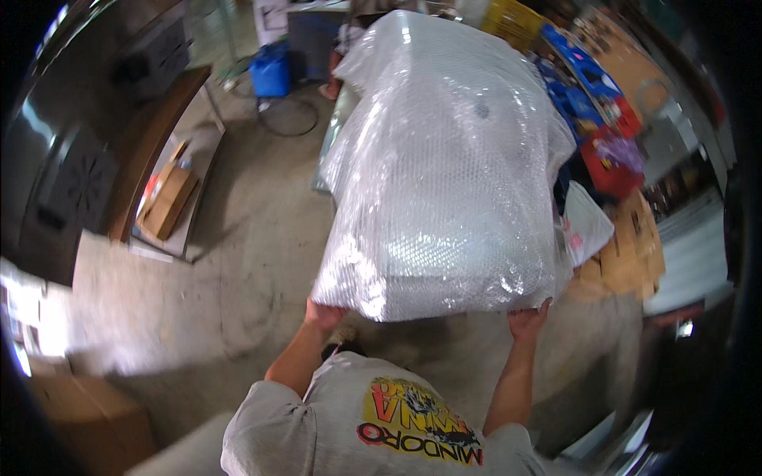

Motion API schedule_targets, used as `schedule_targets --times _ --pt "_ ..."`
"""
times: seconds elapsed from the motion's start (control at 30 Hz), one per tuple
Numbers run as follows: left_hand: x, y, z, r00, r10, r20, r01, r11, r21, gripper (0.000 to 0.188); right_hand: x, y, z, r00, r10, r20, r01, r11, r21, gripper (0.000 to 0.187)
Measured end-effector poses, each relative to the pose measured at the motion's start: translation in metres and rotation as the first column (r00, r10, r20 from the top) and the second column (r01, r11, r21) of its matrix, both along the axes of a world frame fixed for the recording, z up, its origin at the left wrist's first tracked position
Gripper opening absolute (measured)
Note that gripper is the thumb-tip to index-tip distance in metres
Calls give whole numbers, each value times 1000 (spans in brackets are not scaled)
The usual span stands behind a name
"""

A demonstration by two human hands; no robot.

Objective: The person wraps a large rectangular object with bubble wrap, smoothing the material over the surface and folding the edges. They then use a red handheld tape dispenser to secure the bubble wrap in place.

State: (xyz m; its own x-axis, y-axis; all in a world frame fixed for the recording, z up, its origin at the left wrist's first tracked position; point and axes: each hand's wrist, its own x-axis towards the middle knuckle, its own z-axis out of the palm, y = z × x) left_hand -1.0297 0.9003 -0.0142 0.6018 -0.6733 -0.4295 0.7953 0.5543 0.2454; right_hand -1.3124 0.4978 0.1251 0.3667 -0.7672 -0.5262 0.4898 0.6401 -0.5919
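A large, long bundle in clear bubble wrap (452, 174) fills the middle of the view, reaching away from me. What lies inside is hidden by the shiny wrapping. My left hand (324, 314) grips its near left corner from below. At the near right corner my right hand (529, 319) holds it the same way, with fingers partly tucked under the edge. Beneath the bundle's far left side shows the pale edge of a table or board (337, 131).
On the left stands a brown-topped bench (163, 151) with a cardboard box (168, 202) on its lower shelf. Farther back sits a blue bag (271, 71). Blue bins (583, 75), a red container (607, 170), a white bag (586, 222) and cardboard (635, 250) crowd the right. Another person's hand (329, 90) shows beyond.
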Motion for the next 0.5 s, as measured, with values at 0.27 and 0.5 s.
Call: schedule_targets --times 0.27,0.5 --pt "-70 -7 6 914 398 -74 -403 913 -65 22 -19 -108 3 975 200 -99 -223 894 -388 40" --pt "-143 -18 46 949 279 -144 -303 936 -180 14 -35 -185 55 939 157 -305 -275 876 -397 38"
